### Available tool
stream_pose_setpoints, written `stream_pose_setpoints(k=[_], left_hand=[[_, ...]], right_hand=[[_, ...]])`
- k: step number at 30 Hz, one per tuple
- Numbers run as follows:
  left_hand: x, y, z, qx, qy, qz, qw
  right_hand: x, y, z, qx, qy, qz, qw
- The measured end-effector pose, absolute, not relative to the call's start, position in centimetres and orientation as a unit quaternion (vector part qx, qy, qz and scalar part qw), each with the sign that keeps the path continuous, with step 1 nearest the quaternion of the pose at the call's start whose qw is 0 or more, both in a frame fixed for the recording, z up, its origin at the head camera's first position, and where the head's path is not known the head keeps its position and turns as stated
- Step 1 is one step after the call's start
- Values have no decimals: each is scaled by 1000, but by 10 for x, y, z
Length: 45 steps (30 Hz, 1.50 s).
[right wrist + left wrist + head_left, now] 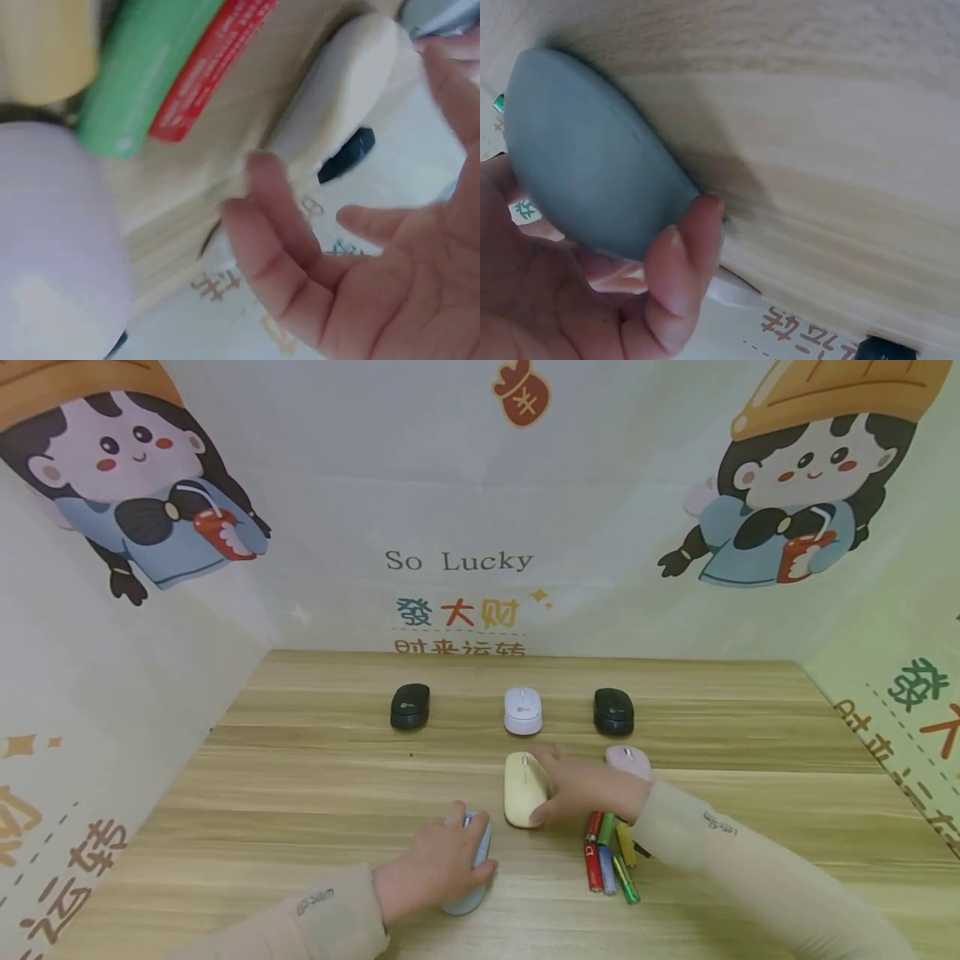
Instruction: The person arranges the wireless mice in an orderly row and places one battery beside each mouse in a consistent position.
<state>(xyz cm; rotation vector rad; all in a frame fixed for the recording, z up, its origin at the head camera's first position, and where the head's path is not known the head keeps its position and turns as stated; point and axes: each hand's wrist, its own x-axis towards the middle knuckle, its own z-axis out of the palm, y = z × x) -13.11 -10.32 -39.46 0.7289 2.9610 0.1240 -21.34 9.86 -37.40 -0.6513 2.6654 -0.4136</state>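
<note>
My left hand (437,862) holds a light-blue computer mouse (468,906) on the wooden table; in the left wrist view its fingers curl along the sides of the mouse (592,157). Just ahead and to the right lies a pale-yellow mouse (519,793). My right hand (588,787) reaches in at that mouse's right side, fingers loosely bent. In the right wrist view a gap shows between these fingers and the yellow mouse (341,90), and they hold nothing. A pink mouse (628,761) sits behind the right wrist, partly covered by it.
At the back of the table (300,718) stand a black mouse (410,707), a white mouse (522,710) and another black mouse (613,711). Several colored batteries (607,867) lie grouped beside the right forearm. A printed cloth backdrop (337,510) encloses the table's back and sides.
</note>
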Motion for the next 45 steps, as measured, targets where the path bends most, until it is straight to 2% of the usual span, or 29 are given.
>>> stream_pose_setpoints(k=[6,11,14,21,34,38,45], left_hand=[[-132,-100,-395,180,980,73,53],[-131,-101,-391,148,982,100,67],[-131,-102,-390,156,981,88,72],[-132,-103,-392,161,982,76,70],[-141,-109,-395,132,967,177,128],[-156,-119,-391,109,965,202,125],[-203,-158,-389,69,973,206,71]], right_hand=[[-205,127,-365,-194,968,-121,100],[-204,154,-366,-157,982,-93,56],[-204,167,-374,-141,984,-96,53],[-202,177,-383,-134,978,-135,89],[-201,179,-386,-141,977,-143,78],[-200,178,-386,-140,976,-149,77],[-198,178,-388,-139,976,-151,76]])
